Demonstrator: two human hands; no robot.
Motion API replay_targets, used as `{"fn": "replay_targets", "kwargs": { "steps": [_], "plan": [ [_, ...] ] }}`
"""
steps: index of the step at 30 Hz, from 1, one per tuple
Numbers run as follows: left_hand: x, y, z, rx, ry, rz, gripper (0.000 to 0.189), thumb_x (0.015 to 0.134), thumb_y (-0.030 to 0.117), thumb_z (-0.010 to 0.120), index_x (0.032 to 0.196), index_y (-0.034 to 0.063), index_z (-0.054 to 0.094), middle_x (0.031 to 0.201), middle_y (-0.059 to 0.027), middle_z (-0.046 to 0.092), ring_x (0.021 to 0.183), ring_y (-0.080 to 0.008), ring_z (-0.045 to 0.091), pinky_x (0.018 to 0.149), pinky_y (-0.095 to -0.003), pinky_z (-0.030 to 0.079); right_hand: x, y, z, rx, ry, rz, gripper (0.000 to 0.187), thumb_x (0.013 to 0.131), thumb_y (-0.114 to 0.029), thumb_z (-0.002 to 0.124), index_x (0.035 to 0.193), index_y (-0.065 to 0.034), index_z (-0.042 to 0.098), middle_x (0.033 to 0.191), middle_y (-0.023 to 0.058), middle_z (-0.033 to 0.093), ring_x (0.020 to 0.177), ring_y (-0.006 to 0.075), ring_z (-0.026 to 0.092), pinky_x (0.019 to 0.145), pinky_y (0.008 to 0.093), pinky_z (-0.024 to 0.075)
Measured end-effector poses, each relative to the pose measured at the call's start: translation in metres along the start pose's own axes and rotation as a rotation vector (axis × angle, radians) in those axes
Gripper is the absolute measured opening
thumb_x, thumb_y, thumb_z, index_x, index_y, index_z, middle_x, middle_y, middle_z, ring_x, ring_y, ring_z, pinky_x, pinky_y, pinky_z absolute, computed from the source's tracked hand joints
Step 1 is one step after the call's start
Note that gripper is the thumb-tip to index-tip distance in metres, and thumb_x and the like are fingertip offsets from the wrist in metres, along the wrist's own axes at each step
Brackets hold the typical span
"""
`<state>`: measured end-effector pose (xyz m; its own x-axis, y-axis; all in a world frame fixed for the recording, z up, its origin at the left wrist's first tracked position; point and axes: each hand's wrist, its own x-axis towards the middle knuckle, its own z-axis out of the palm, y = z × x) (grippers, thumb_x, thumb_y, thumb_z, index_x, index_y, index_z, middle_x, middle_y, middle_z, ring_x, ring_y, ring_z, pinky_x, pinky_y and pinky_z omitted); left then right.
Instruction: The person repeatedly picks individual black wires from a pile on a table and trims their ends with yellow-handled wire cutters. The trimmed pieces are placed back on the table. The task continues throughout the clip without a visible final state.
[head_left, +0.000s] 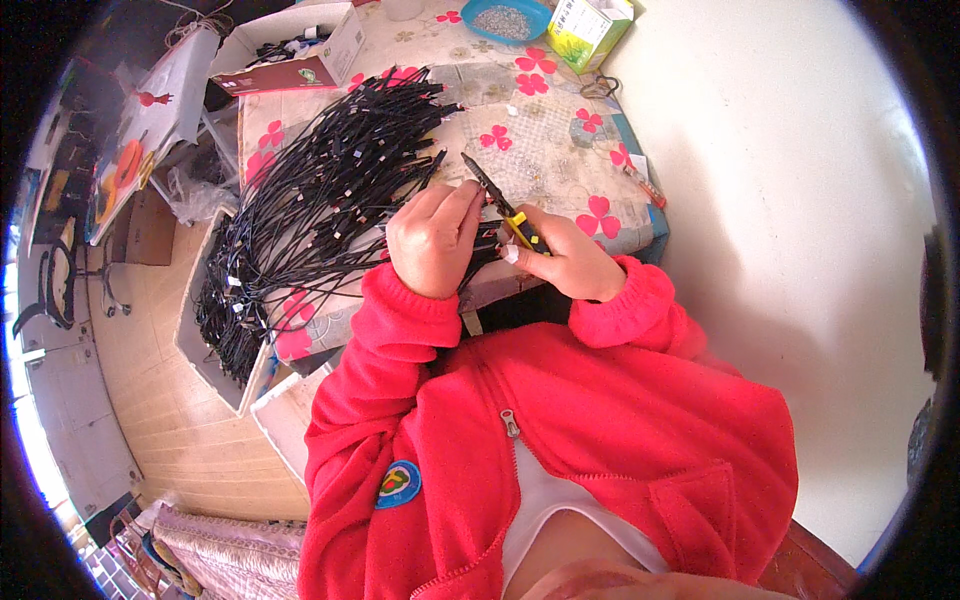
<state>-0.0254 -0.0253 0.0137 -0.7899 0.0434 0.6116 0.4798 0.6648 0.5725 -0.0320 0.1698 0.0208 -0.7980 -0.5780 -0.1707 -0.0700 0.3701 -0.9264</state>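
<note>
My right hand (574, 255) is closed around the black and yellow handles of a plier-type hand tool (517, 217). Its narrow dark nose points away from me, up and to the left. A bit of white tape or bandage wraps my right thumb. My left hand (435, 236) is bent, its fingertips brought together right beside the tool's jaws. Whatever lies between those fingertips is too small to make out. Under and left of that hand spreads a big bundle of black cables (330, 180) with small connectors, several showing pale tips. More dark cable ends (487, 244) lie between my hands.
A patterned cloth (555, 161) with pink flowers covers the table. At its far side are a cardboard box (292, 75) of dark parts, a blue tray (469, 16) of small bits and a green carton (589, 37). Left, a white bin (196, 349) holds coiled cable. A wall (787, 225) stands right.
</note>
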Motion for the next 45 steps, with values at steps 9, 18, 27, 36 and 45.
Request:
{"fn": "replay_targets", "kwargs": {
  "steps": [9,18,27,36,45],
  "plan": [
    [-0.003,-0.026,-0.002,0.098,-0.254,-0.044,0.015,0.080,0.013,0.070,0.088,0.0007,0.069,0.085,-0.0146,0.068,0.082,-0.0347,0.061,0.078,-0.0408,0.047,0.003,0.014,-0.016,0.015,0.114,0.068,0.034,0.090,-0.030,0.065,0.102,-0.0009,0.052,0.082,0.0057,0.052,0.077,0.0152,0.048,0.071,0.0314,0.0413],
    [0.029,-0.075,0.034,0.476,-0.252,-0.091,0.019,0.073,0.017,0.075,0.088,0.0051,0.072,0.090,-0.0090,0.063,0.091,-0.0298,0.057,0.080,-0.0397,0.048,0.003,0.022,-0.019,0.045,0.127,0.086,0.031,0.089,-0.026,0.065,0.105,-0.0029,0.051,0.084,0.0016,0.050,0.077,0.0124,0.047,0.069,0.0284,0.0400],
    [0.019,-0.064,0.022,-0.143,0.065,-0.213,0.015,0.079,0.005,0.070,0.093,0.0008,0.072,0.092,-0.0137,0.070,0.086,-0.0301,0.066,0.081,-0.0357,0.052,0.020,0.031,-0.018,-0.061,0.231,-0.043,0.034,0.084,-0.026,0.066,0.103,-0.0013,0.054,0.082,0.0129,0.058,0.076,0.0234,0.058,0.070,0.0364,0.0438],
    [0.003,-0.031,0.005,-0.251,0.088,-0.215,0.014,0.084,0.004,0.072,0.098,-0.0011,0.071,0.090,-0.0098,0.072,0.082,-0.0139,0.067,0.078,-0.0251,0.051,0.031,0.018,-0.004,-0.004,0.007,-0.044,0.038,0.085,-0.028,0.066,0.105,0.0024,0.055,0.086,0.0193,0.061,0.079,0.0307,0.060,0.074,0.0394,0.0461],
    [0.007,-0.028,0.010,-0.247,-0.006,-0.204,0.012,0.082,-0.001,0.070,0.094,-0.0028,0.071,0.081,-0.0111,0.070,0.072,-0.0149,0.066,0.067,-0.0263,0.051,0.020,0.004,-0.010,0.144,-0.054,-0.085,0.032,0.088,-0.022,0.065,0.107,-0.0003,0.053,0.083,0.0081,0.057,0.079,0.0181,0.055,0.074,0.0330,0.0455]
  ]
}}
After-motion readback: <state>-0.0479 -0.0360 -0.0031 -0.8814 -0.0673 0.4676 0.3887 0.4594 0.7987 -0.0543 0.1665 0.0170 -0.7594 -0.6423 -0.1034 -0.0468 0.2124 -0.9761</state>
